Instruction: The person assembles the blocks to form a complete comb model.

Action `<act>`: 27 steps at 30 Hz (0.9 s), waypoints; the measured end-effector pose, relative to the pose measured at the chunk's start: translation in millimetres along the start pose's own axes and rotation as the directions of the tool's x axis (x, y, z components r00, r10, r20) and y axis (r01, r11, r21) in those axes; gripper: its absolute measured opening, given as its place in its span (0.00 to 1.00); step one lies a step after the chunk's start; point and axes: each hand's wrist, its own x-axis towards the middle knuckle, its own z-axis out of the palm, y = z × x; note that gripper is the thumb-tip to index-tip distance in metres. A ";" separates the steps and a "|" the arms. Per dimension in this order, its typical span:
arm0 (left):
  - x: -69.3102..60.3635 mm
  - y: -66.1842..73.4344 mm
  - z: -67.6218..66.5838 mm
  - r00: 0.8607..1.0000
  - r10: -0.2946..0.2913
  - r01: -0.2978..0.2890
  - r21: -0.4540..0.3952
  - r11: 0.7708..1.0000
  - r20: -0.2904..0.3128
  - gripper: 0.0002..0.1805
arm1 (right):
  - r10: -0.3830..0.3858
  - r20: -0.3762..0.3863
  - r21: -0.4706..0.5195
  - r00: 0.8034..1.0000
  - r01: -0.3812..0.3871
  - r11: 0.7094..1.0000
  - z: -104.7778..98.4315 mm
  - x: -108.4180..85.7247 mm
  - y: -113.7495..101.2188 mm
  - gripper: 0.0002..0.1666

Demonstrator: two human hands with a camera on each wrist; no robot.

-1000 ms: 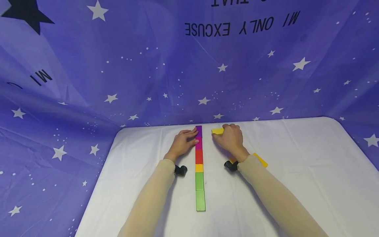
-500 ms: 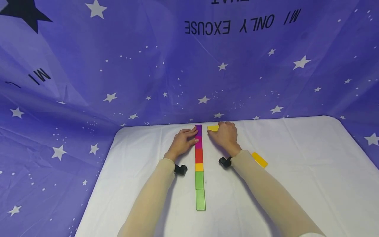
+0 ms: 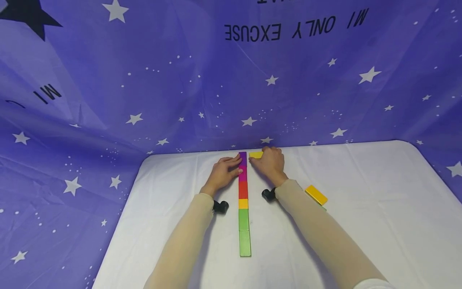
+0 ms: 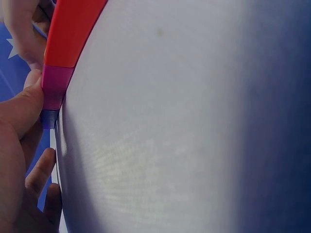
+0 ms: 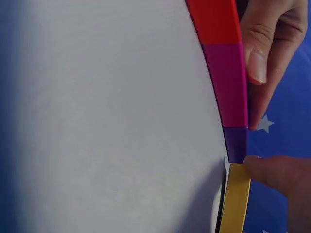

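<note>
Left of centre, the left hand point(image 3: 223, 174), fingers loosely extended, gripping nothing, touches the upper end of a mid-frame row of coloured blocks point(image 3: 243, 204). Just beside that end, a yellow block point(image 3: 256, 155) is pinched in the right hand point(image 3: 270, 163). Farther right lies an orange block point(image 3: 316, 194).

The white surface point(image 3: 390, 233) is creased, its far corners rounded. Past its far, left and right edges hangs a purple-blue sheet point(image 3: 202, 36) printed with white stars point(image 3: 369, 75) and dots, upside-down black letters point(image 3: 265, 33) above the far edge, and a black star point(image 3: 30, 16) beyond the far left corner.
</note>
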 end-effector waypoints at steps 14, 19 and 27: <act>-1.3 1.7 -1.1 1.000 0.005 -0.005 -0.017 1.000 -0.005 0.27 | -0.003 0.040 0.225 0.999 -0.006 0.974 -1.6 0.3 18.4 0.31; -0.5 2.6 -0.6 1.000 -0.006 0.006 -0.014 1.000 -0.002 0.27 | -0.001 0.056 0.229 0.998 -0.011 0.973 -3.7 0.7 18.7 0.30; -0.2 1.2 -0.4 1.000 -0.014 0.014 0.002 1.000 0.009 0.27 | 0.000 0.064 0.193 0.998 -0.012 0.981 -2.4 4.1 15.8 0.30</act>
